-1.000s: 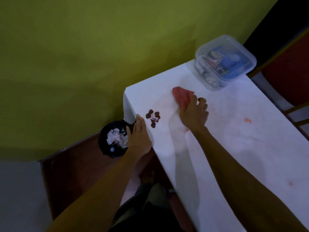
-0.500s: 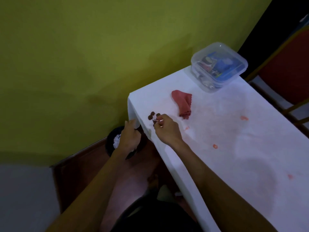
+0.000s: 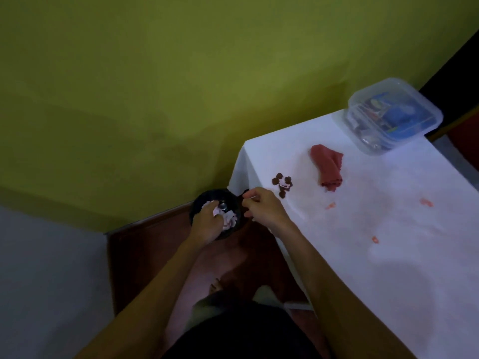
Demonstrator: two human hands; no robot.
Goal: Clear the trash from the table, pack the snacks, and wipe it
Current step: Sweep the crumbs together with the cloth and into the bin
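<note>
Right hand (image 3: 261, 208) pinches white scrap (image 3: 250, 196) just above black bin (image 3: 207, 196), likely to drop it. Left hand (image 3: 207, 224) curled over bin, grip unclear. Dark crumbs (image 3: 282, 183), red cloth (image 3: 327, 167) on table (image 3: 388, 229) beside bin.

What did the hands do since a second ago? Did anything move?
The right hand let go of the crumpled red cloth, pinched a thin white scrap from beside the brown crumbs and carried it towards the round black bin. The left hand moved from the edge of the white table down into the bin. Cloth, crumbs and the clear plastic box stayed put.
</note>
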